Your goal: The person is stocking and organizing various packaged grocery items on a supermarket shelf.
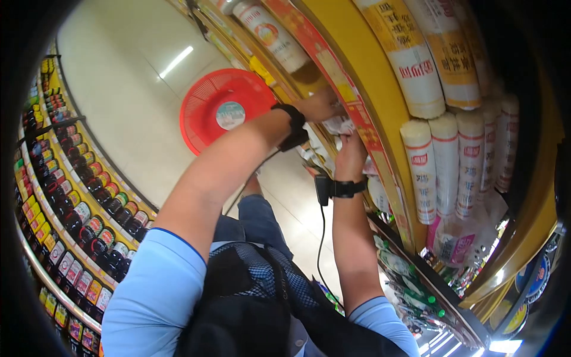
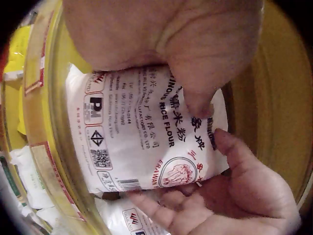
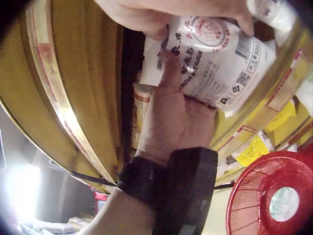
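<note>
Both hands hold a white bag of rice flour (image 2: 132,132) with black print and a red round emblem, at a yellow shelf; in the right wrist view the bag (image 3: 210,73) lies tilted. My left hand (image 2: 166,34) grips one side, thumb across the printed face, as the left hand (image 3: 171,115) also shows in the right wrist view. The right hand (image 2: 244,191) holds the opposite edge, thumb at the corner and fingers along the underside, partly hidden. In the head view the left hand (image 1: 321,106) and right hand (image 1: 352,156) are close together, hiding most of the bag.
A red basket (image 1: 196,113) with a round label stands on the floor (image 1: 119,89). White wrapped cylindrical packs (image 1: 421,172) fill the shelf at right. Bottles (image 1: 95,226) line the curved shelves at left. Another white bag (image 2: 122,215) lies below the held one.
</note>
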A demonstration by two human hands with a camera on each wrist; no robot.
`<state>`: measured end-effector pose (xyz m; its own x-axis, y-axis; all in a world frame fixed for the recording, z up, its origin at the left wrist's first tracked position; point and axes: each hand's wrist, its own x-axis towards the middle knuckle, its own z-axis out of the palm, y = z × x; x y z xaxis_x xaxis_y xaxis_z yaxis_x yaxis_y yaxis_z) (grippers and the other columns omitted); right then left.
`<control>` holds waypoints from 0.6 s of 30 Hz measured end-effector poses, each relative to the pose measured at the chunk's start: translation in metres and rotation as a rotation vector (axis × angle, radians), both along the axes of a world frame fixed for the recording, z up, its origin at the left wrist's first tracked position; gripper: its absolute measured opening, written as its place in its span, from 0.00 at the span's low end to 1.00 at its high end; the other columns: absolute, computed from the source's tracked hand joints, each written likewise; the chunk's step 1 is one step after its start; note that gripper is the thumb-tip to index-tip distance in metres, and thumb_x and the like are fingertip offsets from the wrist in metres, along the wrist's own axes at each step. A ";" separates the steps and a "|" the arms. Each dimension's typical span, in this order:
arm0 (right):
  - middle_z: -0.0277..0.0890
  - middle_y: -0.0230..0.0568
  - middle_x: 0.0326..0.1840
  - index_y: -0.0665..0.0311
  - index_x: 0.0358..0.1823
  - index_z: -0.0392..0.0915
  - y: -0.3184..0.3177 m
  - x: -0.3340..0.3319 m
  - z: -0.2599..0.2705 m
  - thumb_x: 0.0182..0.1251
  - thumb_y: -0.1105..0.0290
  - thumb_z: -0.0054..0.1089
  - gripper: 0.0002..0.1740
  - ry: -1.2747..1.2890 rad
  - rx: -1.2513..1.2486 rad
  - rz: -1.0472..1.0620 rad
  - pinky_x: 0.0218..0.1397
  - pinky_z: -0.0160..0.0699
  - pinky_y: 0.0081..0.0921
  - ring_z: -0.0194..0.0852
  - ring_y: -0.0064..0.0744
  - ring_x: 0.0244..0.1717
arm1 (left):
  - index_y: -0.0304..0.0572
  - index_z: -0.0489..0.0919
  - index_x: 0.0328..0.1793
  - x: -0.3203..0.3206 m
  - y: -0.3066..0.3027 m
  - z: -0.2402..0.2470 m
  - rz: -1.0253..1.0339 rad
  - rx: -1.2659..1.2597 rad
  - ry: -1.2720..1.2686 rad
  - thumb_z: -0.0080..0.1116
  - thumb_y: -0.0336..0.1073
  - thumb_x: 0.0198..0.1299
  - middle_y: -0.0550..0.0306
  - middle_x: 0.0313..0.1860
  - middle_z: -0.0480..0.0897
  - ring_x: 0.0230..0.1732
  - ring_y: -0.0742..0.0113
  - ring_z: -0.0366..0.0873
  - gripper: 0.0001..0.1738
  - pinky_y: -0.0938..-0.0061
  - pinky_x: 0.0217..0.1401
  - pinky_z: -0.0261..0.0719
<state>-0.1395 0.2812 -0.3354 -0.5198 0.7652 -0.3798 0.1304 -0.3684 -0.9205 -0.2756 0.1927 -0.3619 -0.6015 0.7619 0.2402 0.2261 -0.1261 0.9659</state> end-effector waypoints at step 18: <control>0.77 0.33 0.51 0.61 0.55 0.74 -0.063 0.134 -0.066 0.70 0.64 0.55 0.16 -0.222 0.076 0.821 0.48 0.76 0.26 0.74 0.24 0.52 | 0.34 0.77 0.55 0.118 -0.245 -0.028 0.486 -0.690 -0.257 0.54 0.48 0.67 0.38 0.48 0.81 0.50 0.42 0.79 0.23 0.57 0.54 0.76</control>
<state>-0.0058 0.2180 -0.4016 -0.8404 0.2058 -0.5014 0.5093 -0.0162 -0.8604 -0.1580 -0.0522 -0.3902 -0.8690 0.3327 -0.3663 -0.1322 0.5573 0.8197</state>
